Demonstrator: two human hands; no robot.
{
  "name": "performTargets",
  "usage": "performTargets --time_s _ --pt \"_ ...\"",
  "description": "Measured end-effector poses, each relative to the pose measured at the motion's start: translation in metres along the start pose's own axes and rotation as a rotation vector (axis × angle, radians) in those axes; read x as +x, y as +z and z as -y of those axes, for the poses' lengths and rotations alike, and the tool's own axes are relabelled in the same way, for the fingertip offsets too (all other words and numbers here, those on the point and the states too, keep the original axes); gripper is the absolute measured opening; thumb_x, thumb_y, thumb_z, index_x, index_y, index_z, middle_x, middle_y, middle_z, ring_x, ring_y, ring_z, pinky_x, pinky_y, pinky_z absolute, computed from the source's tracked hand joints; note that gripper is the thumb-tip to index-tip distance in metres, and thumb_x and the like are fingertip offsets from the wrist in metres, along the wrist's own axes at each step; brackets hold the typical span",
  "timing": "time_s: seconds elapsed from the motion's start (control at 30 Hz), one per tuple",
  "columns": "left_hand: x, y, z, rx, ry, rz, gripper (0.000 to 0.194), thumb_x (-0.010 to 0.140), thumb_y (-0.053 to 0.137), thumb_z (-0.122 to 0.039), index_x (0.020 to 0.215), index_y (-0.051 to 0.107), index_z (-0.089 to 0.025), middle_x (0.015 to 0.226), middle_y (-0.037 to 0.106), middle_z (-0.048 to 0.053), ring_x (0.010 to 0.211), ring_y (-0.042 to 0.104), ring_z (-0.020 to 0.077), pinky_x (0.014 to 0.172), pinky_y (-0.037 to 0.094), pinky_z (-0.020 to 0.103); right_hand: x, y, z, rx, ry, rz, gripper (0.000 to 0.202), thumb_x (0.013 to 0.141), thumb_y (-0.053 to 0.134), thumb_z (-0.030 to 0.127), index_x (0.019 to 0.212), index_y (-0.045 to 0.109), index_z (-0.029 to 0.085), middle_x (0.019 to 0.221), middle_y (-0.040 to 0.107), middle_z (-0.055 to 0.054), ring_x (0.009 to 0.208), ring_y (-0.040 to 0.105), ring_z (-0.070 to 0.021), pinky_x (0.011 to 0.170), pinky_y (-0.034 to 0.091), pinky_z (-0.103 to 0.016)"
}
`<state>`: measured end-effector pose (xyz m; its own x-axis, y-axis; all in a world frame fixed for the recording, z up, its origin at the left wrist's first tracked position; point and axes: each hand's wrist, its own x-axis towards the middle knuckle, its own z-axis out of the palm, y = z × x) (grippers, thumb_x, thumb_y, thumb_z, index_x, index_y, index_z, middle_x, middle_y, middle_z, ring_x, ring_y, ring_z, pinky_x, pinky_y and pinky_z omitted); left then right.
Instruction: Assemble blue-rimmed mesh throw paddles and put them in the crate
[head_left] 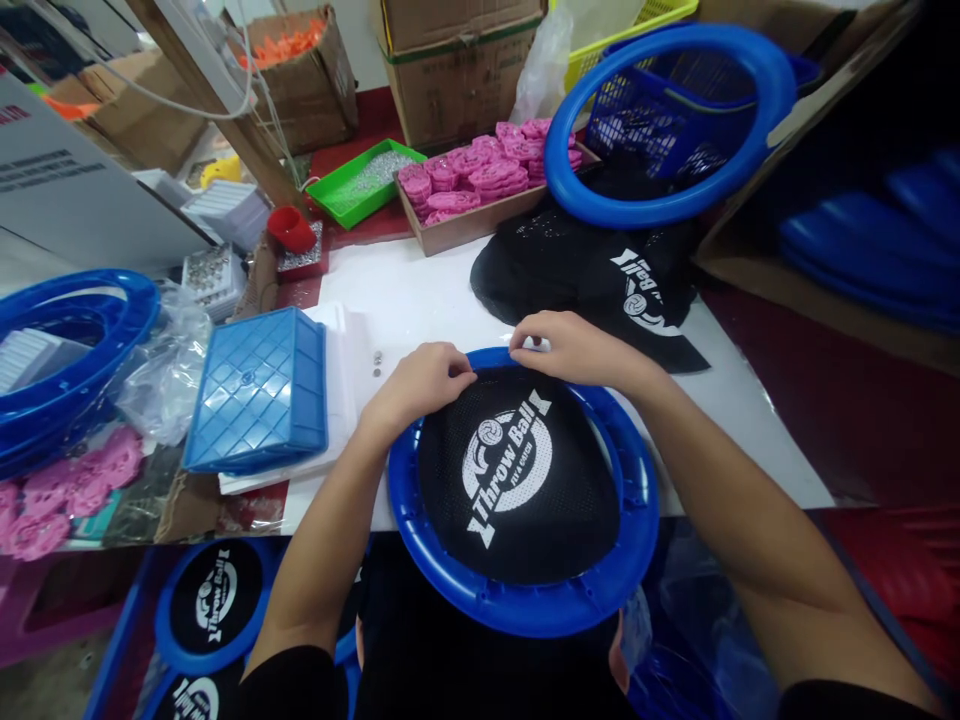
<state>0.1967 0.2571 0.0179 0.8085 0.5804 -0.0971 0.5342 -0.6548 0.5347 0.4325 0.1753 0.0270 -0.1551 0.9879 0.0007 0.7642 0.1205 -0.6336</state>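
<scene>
A blue plastic ring (525, 610) rests at the table's front edge, tilted toward me, with a black printed mesh disc (577, 500) lying inside it. At the ring's far left rim, my left hand (426, 385) pinches the top edge of the mesh with thumb and fingers closed. My right hand (562, 345) has its fingers closed on the far rim and mesh edge, a little to the right. Beyond it lie loose black mesh discs (540, 260), partly under another blue ring (559, 160).
Left of the work stands a blue basket (259, 390) on white trays. Small metal pieces (377, 364) lie beside it. Farther back are a green tray (349, 205) and a box of pink parts (442, 238). Blue rings (142, 310) sit at far left; finished-looking discs (214, 600) lie below the table.
</scene>
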Motion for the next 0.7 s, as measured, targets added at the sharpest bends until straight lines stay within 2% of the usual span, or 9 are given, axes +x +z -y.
performTargets --time_s 0.17,0.27,0.37,0.5,0.7 --pt "-0.021 -0.013 0.005 -0.063 -0.043 0.092 0.018 0.093 0.065 -0.03 0.089 0.081 -0.024 0.089 0.079 0.004 0.08 0.069 0.0198 0.077 0.051 0.034 -0.012 -0.007 -0.003 0.067 -0.091 0.122 0.021 0.092 0.063 0.037 0.095 0.076 0.021 0.098 0.075 -0.006 0.092 0.066 -0.0223 0.085 0.048 -0.034" --pt "-0.021 -0.017 0.002 0.008 0.007 0.018 0.017 0.095 0.065 -0.028 0.097 0.081 -0.022 0.097 0.078 0.006 0.087 0.068 0.0205 0.083 0.052 0.035 -0.012 -0.002 -0.003 0.048 -0.14 0.164 0.021 0.092 0.065 0.037 0.096 0.077 0.02 0.101 0.073 -0.008 0.095 0.066 -0.0229 0.086 0.048 -0.035" --pt "-0.015 -0.012 0.001 0.0 0.073 -0.043 0.018 0.096 0.062 -0.023 0.099 0.079 -0.021 0.101 0.076 0.006 0.091 0.068 0.0201 0.088 0.052 0.036 -0.011 0.004 -0.003 0.018 -0.14 0.155 0.019 0.093 0.064 0.034 0.095 0.076 0.019 0.099 0.071 -0.008 0.093 0.065 -0.0224 0.084 0.047 -0.034" --pt "-0.009 -0.002 0.001 -0.06 0.161 -0.013 0.017 0.098 0.061 -0.024 0.097 0.078 -0.021 0.1 0.074 0.005 0.093 0.067 0.0192 0.089 0.052 0.035 -0.01 0.009 -0.001 0.019 -0.115 0.105 0.017 0.093 0.064 0.032 0.09 0.075 0.019 0.095 0.07 -0.007 0.089 0.064 -0.0216 0.082 0.046 -0.034" --pt "-0.008 0.0 0.002 -0.108 0.142 -0.035 0.011 0.096 0.065 -0.021 0.091 0.074 -0.019 0.093 0.073 0.003 0.087 0.065 0.0174 0.085 0.05 0.033 -0.008 0.013 0.003 0.032 -0.106 0.089 0.017 0.093 0.062 0.03 0.085 0.071 0.019 0.092 0.069 -0.006 0.087 0.063 -0.0209 0.081 0.045 -0.033"
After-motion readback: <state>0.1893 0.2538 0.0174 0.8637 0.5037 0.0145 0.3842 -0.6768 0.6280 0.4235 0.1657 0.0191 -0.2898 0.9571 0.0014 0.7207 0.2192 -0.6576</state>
